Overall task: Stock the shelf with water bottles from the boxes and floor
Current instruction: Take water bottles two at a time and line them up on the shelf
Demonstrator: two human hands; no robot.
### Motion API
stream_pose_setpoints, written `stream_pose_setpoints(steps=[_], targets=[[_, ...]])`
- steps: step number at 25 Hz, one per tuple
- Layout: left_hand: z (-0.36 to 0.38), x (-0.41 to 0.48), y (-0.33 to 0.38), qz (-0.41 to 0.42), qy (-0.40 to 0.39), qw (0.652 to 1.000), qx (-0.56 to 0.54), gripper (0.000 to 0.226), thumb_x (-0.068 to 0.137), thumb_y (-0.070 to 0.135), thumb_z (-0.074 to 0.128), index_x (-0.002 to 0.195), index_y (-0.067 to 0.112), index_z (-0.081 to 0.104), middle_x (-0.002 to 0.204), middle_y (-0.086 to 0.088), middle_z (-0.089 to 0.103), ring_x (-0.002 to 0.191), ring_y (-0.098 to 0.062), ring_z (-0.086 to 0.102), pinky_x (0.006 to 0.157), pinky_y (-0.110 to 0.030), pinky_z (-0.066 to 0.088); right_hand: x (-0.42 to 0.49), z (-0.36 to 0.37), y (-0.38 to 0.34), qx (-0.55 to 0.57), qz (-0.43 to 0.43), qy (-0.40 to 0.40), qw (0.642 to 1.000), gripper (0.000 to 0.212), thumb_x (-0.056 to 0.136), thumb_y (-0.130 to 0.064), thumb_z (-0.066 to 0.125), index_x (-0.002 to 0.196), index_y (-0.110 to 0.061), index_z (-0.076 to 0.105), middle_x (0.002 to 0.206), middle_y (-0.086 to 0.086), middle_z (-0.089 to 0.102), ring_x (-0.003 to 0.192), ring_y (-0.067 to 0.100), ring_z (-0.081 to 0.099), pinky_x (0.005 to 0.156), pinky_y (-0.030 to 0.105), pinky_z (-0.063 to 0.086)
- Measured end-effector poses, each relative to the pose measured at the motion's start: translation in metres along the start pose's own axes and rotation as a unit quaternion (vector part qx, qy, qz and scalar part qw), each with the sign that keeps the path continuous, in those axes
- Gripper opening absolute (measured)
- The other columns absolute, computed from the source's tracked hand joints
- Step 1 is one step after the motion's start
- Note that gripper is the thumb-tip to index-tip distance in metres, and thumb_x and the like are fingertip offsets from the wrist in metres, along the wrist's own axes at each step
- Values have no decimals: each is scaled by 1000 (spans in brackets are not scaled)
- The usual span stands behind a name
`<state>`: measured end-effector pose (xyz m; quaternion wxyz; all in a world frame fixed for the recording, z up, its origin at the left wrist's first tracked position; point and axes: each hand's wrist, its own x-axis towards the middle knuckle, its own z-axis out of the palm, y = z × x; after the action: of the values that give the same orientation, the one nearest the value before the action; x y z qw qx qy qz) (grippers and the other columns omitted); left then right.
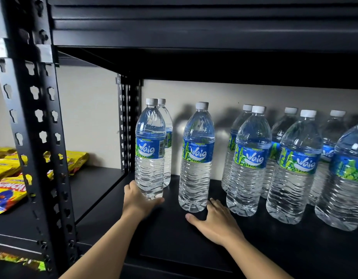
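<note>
Just inside the rear post, the left hand curls round the base of the end bottle; whether that base sits on the board is hard to tell. A second bottle stands close behind it, mostly hidden. Open board separates it from the middle bottle, which stands alone. The right hand lies flat on the shelf, fingers relaxed and spread, fingertips at the middle bottle's base; contact is unclear. Further right, more bottles stand two deep, the last cut off by the frame edge. Past the front post, yellow snack bags lie partly hidden, their print blurred
</note>
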<state>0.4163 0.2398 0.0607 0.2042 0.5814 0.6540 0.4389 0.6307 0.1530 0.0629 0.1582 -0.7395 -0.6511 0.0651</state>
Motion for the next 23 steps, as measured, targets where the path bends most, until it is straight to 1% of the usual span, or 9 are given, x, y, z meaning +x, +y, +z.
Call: stream_pose_setpoints(steps=[2, 7, 11, 17, 20, 23], targets=[[-1, 2, -3, 4, 8, 1000, 5, 93, 54, 40, 92, 128, 10, 45, 127, -8, 50, 127, -24, 43, 103, -32, 36, -1, -1, 0, 5, 1, 4, 1000, 101, 82, -80, 40, 155, -13, 21, 164, 3, 13, 152, 17, 7, 122, 35, 9], [1, 2, -5, -12, 17, 1000, -5, 87, 50, 42, 91, 121, 14, 50, 122, -5, 59, 124, -26, 49, 100, -35, 44, -1, -1, -1, 10, 3, 6, 1000, 101, 81, -80, 41, 155, -13, 23, 164, 3, 16, 151, 18, 9, 122, 35, 11], [1, 2, -5, -13, 15, 1000, -6, 85, 51, 42, 90, 121, 15, 50, 121, -5, 59, 124, -26, 49, 99, -35, 45, -2, -2, -2, 13, 3, 9, 1000, 100, 82, -79, 42, 155, -13, 24, 164, 3, 17, 151, 18, 10, 122, 34, 12], [3, -1, -1, -9, 29, 1000, 2, 81, 55, 42, 87, 121, 11, 49, 121, -7, 57, 123, -26, 49, 97, -35, 44, -3, -4, -2, 13, 3, 4, 1000, 96, 84, -77, 42, 155, -14, 23, 164, 2, 16, 151, 17, 9, 121, 34, 12], [2, -3, 1, -21, 34, 999, 4, 79, 53, 44, 85, 117, 11, 51, 117, -7, 59, 121, -27, 51, 93, -34, 45, -2, -2, -1, 20, 3, 10, 1000, 96, 83, -78, 43, 154, -16, 26, 164, 1, 17, 151, 17, 10, 121, 34, 12], [1, -4, 2, -23, 26, 999, 1, 80, 50, 46, 84, 116, 13, 53, 115, -6, 61, 119, -26, 52, 93, -34, 47, -1, -1, 1, 20, 5, 9, 1000, 95, 83, -78, 43, 154, -17, 27, 163, 1, 18, 151, 17, 11, 121, 34, 13]])
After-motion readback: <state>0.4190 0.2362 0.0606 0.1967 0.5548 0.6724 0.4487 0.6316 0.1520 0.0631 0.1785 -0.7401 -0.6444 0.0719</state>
